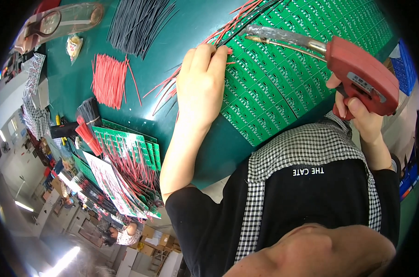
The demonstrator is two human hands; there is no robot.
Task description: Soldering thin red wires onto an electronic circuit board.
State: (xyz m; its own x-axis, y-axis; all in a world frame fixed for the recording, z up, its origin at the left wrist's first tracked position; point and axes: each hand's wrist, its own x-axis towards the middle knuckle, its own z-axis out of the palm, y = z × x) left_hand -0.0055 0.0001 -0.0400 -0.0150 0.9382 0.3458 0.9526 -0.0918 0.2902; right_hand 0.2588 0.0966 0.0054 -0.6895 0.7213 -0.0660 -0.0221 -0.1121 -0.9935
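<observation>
In the head view my left hand (202, 85) rests at the left edge of a green circuit board panel (264, 106). Its fingers are bent over a bunch of thin red and black wires (228, 28), with the fingertips partly hidden. My right hand (364, 113) grips the handle of a red soldering gun (364, 74) over the panel's right side. The gun's metal tube and thin soldering tip (260, 39) point left, toward my left fingers. Whether the tip touches the panel I cannot tell.
Black wires (138, 27) and red wires (109, 81) lie in piles on the green table (158, 60). Wired circuit boards (126, 147) stand stacked at the left. A clear bottle-shaped object (62, 23) lies at the far left. Another person (126, 234) is in the background.
</observation>
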